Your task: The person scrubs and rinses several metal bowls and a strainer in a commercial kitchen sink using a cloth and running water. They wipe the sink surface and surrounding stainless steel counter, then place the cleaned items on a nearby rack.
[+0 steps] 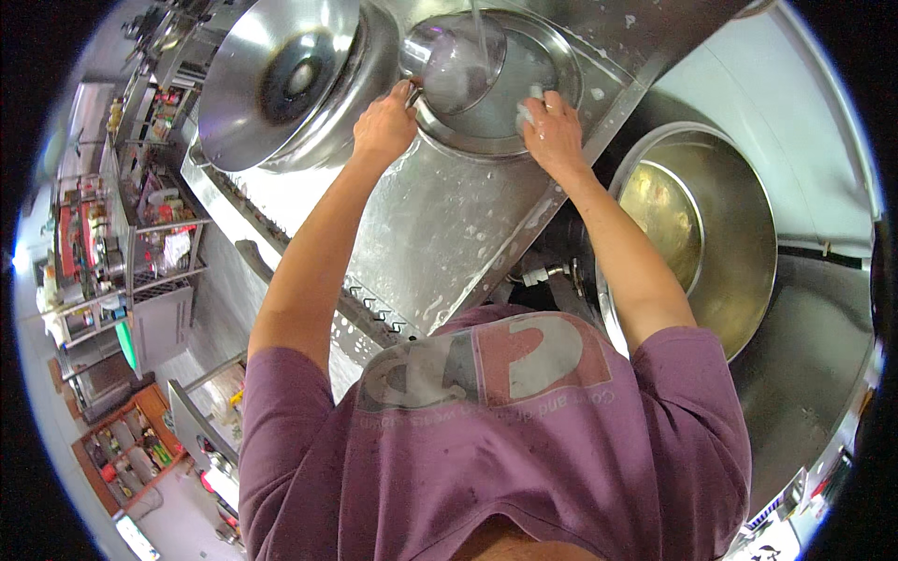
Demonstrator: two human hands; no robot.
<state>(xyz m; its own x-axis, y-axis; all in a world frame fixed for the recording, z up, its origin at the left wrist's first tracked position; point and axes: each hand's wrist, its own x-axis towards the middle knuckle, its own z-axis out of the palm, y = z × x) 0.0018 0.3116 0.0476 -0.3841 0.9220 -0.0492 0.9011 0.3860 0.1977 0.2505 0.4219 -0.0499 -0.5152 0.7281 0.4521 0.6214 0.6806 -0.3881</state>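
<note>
My left hand point(386, 120) grips the short handle of a round stainless steel pot point(415, 50), which is tilted over a wide steel basin point(449, 133). A stream of water point(480, 42) falls from above onto the pot, and splashing blurs its inside. Cloudy water point(532, 66) lies in the basin. At the basin's right side, my right hand point(554, 133) holds a small whitish wad point(523, 118), perhaps a cloth or scrubber; the fingers hide most of it. Wet drops and suds mark that hand.
A wide steel pan point(235, 91) leans on a large pot point(372, 70) at left. Under the basin is a wet steel counter point(428, 203) with a raised edge. A deep stockpot point(736, 231) stands close to my right arm. Shelves of kitchen goods point(168, 228) line the left.
</note>
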